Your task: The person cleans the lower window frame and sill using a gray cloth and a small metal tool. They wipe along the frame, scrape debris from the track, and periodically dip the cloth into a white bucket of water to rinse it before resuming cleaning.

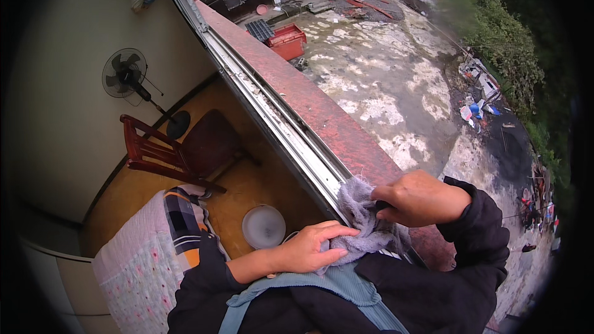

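Note:
A greyish-purple towel (359,227) lies bunched over the sliding-window track (297,148), just in front of my body. My left hand (315,247) pinches the towel's near side between thumb and fingers. On the other side, my right hand (420,197) is closed around a small dark handle (381,205) pressed against the towel; the far end of that object is hidden in the cloth. Whitish grime and crumbs show in the uncovered stretch of the track. Beyond the track runs the reddish stone outer sill (297,86).
Indoors, a round pale basin (263,227) stands on the floor below the window. A dark red wooden chair (185,148), a pedestal fan (125,74) and a bed with a floral cover (139,273) are nearby. Outside, far below, lies a concrete yard (371,79) with a red container (287,41).

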### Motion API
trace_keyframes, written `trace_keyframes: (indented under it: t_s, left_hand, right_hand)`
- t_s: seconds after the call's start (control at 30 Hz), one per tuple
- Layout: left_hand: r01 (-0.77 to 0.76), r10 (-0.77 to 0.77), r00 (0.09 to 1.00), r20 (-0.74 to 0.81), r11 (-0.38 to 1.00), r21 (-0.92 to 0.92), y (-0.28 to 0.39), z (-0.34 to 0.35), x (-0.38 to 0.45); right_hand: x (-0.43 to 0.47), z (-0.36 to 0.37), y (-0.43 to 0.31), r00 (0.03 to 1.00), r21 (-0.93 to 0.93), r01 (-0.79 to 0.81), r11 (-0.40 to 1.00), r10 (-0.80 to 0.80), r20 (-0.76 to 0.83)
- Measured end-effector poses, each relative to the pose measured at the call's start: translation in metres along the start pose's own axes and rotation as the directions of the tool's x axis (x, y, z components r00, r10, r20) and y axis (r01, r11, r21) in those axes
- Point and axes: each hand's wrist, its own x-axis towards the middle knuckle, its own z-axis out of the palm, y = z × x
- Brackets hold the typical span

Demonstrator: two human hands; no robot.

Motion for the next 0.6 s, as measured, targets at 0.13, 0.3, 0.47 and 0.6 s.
trace_keyframes:
  t_s: [0.13, 0.3, 0.47, 0.6]
  left_hand:
    - [-0.058, 0.058, 0.998, -0.001, 0.998, -0.014, -0.003, 0.002, 0.0]
    - [-0.175, 0.174, 0.984, 0.048, 0.985, 0.0, -0.009, 0.007, 0.005]
    - [-0.182, 0.173, 0.979, 0.105, 0.98, 0.08, -0.008, 0.004, 0.014]
    - [-0.181, 0.172, 0.981, 0.09, 0.979, 0.096, -0.011, 0.007, 0.015]
  right_hand:
    - [-0.001, -0.011, -0.012, 0.997, -0.085, -0.035, 0.996, 0.029, -0.072]
    - [0.005, 0.0, -0.012, 0.985, -0.083, 0.036, 0.996, -0.049, -0.164]
    - [0.013, 0.025, -0.014, 0.996, -0.298, -0.064, 0.952, 0.041, -0.082]
    - [0.012, 0.037, -0.023, 0.989, -0.379, -0.125, 0.917, 0.084, -0.125]
